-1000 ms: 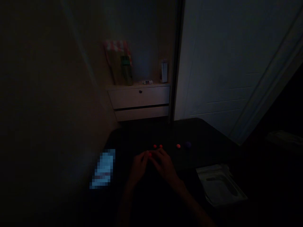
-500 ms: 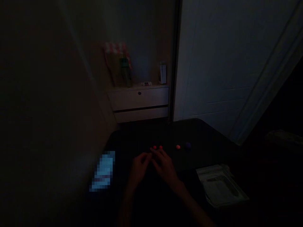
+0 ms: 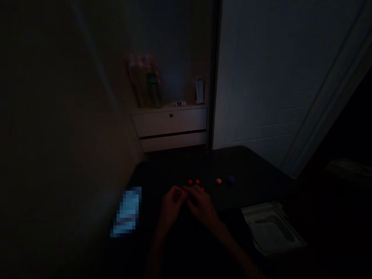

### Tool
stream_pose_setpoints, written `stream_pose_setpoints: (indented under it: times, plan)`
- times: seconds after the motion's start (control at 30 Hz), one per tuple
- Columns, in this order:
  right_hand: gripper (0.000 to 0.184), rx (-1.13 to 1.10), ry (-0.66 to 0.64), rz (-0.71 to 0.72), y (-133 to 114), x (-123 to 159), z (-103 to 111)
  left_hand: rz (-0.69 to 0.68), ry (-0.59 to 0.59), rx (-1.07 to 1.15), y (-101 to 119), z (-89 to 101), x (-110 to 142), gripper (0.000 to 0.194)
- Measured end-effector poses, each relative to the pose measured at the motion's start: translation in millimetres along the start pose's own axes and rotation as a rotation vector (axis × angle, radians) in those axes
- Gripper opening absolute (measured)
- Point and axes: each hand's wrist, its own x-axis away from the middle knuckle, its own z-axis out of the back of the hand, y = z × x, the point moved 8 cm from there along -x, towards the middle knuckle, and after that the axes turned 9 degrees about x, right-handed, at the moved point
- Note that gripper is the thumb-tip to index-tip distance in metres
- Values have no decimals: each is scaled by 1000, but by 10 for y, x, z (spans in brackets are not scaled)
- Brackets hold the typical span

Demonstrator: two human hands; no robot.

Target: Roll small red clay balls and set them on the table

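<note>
My left hand (image 3: 171, 202) is over the dark table with its fingers curled in a pinch around a small red ball (image 3: 183, 192). From the other side, my right hand (image 3: 202, 203) brings its bent fingertips to the same ball; the dimness blurs the exact contact. Another bit of red (image 3: 202, 189) shows just past the right hand's knuckles, partly hidden by them. Two red balls, a left one (image 3: 190, 181) and a right one (image 3: 197, 181), lie side by side just beyond the fingers. Farther right are a pale orange ball (image 3: 219, 181) and a larger dark purple ball (image 3: 231, 179).
The room is very dark. On the black table (image 3: 232, 159), a flat pale packet (image 3: 271, 228) lies at the near right edge. A bright pixelated patch (image 3: 126, 213) is at left. Behind are drawers (image 3: 174, 124) with a green-lidded bottle (image 3: 153, 89) on top, and a white door (image 3: 261, 77).
My fingers have drawn slightly back toward me. A red ball now shows between the fingertips, and red shows beyond the right knuckles. The other balls stay put.
</note>
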Motion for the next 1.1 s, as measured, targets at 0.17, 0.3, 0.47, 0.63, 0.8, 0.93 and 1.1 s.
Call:
stream_pose_setpoints:
  times: [0.17,0.3,0.47,0.63,0.8,0.93,1.1]
  plan:
    - [38,14,-48,-29,9,-7,-27,46,-22,1,-32,-18,-6,31]
    - [31,-5,-84,-31,-10,-13,-49,21,-28,-20,-40,-14,-12,35]
    - [32,0,-82,-21,-59,-28,-29,-16,-18,-30,-22,11,-11,36]
    - [29,-17,-86,-21,-93,-35,-8,-47,-1,-61,11,28,1,40]
    - [25,-28,-84,-23,-76,-31,-17,-15,32,-68,-26,45,2,50]
    - [12,28,-119,-15,-66,-26,-52,4,50,-69,-37,52,-3,55]
    - [9,50,-148,-30,-64,-25,-60,16,45,-60,-30,36,-18,47]
